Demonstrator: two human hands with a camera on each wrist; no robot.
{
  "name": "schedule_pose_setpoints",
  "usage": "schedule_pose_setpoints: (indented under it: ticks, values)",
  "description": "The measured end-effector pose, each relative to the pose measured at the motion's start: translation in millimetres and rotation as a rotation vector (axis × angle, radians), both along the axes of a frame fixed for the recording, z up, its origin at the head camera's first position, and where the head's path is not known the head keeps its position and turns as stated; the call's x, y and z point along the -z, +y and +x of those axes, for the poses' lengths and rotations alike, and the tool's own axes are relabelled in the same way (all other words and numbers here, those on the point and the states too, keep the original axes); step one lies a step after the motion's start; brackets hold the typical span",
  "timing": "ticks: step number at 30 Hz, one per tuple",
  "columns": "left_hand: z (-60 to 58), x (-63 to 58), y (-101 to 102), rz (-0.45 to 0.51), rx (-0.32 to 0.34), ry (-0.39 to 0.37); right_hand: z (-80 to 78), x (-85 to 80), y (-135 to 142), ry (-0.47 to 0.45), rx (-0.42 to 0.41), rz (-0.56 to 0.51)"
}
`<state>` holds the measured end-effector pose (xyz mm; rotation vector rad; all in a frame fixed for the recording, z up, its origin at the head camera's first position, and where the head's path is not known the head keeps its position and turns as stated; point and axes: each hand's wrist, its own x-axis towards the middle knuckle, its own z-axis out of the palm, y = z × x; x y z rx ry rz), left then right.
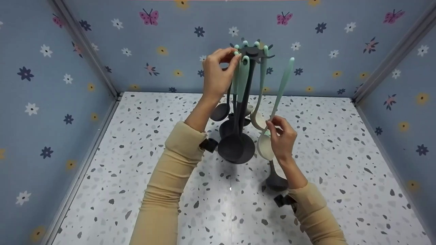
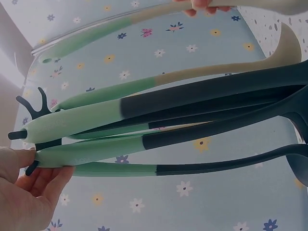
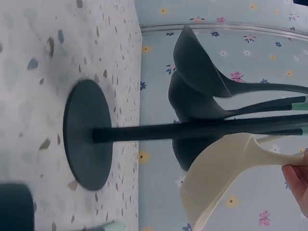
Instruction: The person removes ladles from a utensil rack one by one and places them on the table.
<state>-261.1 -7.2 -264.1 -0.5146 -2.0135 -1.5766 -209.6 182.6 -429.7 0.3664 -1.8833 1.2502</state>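
Observation:
A black utensil stand holds several hanging utensils with mint-green handles. At its top, my left hand pinches the handle end of a black-headed utensil by one of the hooks. My right hand pinches the neck of a cream ladle with a mint handle. This ladle is held apart from the stand, handle end up and bowl down. A black ladle hangs at the front of the stand. Another cream-headed utensil hangs on its right side.
The stand's round black base rests on the speckled white tabletop. A dark-headed utensil lies on the table near my right wrist. Flower-patterned panels enclose the table at the back and both sides.

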Motion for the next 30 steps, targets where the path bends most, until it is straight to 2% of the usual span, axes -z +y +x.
schedule_pose_setpoints:
  ticks: [9,18,23,30]
  values:
    - [-1.4,1.0,0,0.000,-0.009,-0.001,6.3,2.5,38,-0.075,0.058,0.128]
    - [-1.2,1.2,-1,0.021,0.010,-0.023,11.4,9.8,69,-0.277,0.125,0.251]
    - [-1.0,0.6,-1,0.037,0.022,-0.032,13.1,18.5,83,-0.380,0.126,0.303]
    - [31.2,-23.2,-1,0.038,0.019,-0.056,15.7,34.0,99,-0.522,0.150,0.355]
